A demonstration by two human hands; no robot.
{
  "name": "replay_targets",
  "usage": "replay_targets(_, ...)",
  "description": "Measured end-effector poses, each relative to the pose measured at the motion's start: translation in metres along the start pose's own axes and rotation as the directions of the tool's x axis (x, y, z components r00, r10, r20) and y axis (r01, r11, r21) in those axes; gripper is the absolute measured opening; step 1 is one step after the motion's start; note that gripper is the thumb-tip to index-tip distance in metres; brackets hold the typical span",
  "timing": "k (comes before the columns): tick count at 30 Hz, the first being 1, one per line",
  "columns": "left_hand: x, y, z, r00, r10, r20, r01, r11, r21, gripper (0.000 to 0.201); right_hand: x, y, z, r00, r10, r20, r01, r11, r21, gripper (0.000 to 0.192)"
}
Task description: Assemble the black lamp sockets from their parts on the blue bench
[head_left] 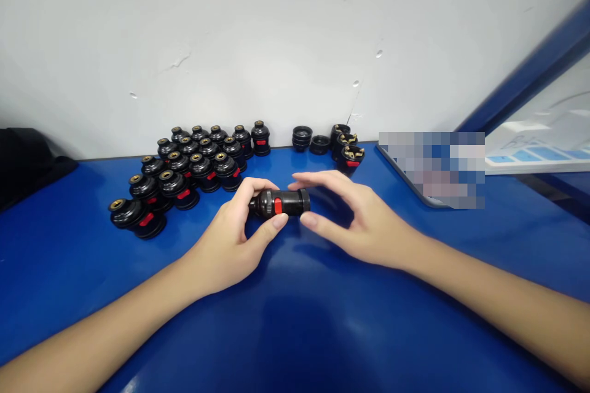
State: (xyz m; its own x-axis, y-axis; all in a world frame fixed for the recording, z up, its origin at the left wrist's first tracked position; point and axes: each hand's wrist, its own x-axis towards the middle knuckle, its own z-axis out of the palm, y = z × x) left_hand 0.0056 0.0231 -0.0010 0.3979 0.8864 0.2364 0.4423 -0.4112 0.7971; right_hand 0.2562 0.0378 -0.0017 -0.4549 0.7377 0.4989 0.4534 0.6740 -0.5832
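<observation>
A black lamp socket [281, 202] with a red switch lies sideways between both hands, just above the blue table [295, 331]. My left hand [230, 242] grips its left end with thumb and fingers. My right hand [354, 215] holds the right end, thumb below and fingers curled over the top. Behind the left hand stands a group of several assembled black sockets [188, 169] with brass tops and red switches.
Near the wall lie loose black rings [302, 137] and sockets with exposed brass parts [351, 156]. A tray edge with a blurred patch [433, 169] sits at the right. A dark object [27, 159] rests at the far left. A white wall closes the back.
</observation>
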Motion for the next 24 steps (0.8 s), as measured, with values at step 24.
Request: replay_targets(24,0.0002,-0.001,0.0004,1.0,-0.022,0.002,0.022,0.999,-0.034,0.027,0.0017,-0.0003,0.0001,0.991,-0.115,-0.069,0.121,0.99,0.073,0.031)
